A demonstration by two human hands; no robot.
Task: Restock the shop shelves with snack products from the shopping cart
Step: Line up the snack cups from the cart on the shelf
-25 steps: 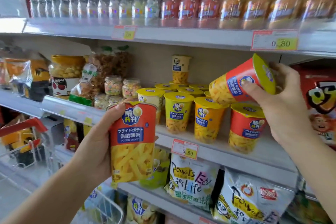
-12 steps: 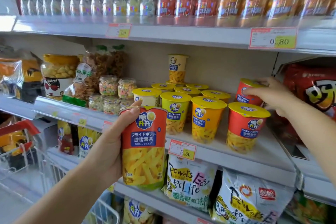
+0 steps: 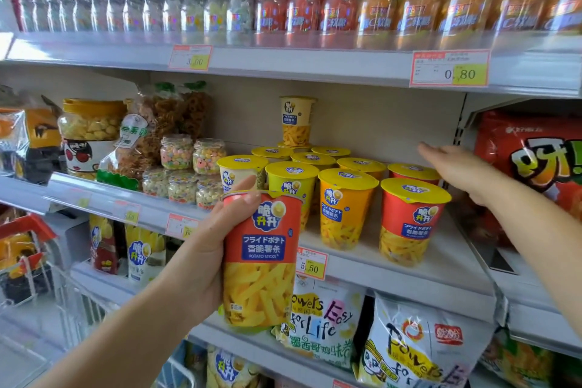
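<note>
Gripping a red cup (image 3: 261, 261) with our left hand (image 3: 203, 263), right hand (image 3: 459, 170) loose, we should stand it straight by the shelf cups (image 3: 412, 220).

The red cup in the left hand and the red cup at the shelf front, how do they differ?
The held cup is in the air, gripped by the left hand; the shelf cup stands on the shelf, untouched. The shelf cup shows its yellow lid; the held cup's top is barely seen. Both carry the same red potato-stick design.

Right hand (image 3: 456, 168) (open) off rear cup (image 3: 413, 172)
</note>
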